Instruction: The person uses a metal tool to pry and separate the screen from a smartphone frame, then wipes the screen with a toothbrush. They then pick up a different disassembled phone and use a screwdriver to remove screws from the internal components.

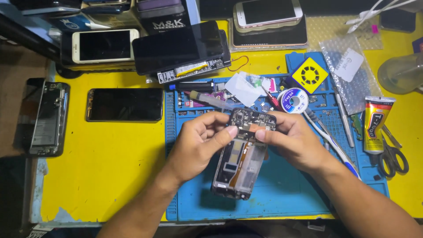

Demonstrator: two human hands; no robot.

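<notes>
Glossy black glass phone (pixel 124 104) on matt yellow table (pixel 105 167), blue rubbery mat (pixel 282 194).

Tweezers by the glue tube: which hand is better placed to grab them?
Right, probably. The right hand is nearer the tweezers on the mat's right side; the left hand sits across the phone. Both grip it, so left must hold alone.

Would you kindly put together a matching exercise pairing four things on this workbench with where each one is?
Things:
1. opened phone
2. scissors
3. white phone
4. solder wick spool

Places:
A. far left of the bench, near its back edge
B. held in both hands over the blue mat
C. right edge, beside the glue tube
D. on the blue mat, just below the yellow square pad

Pairs: 1-B, 2-C, 3-A, 4-D
</notes>
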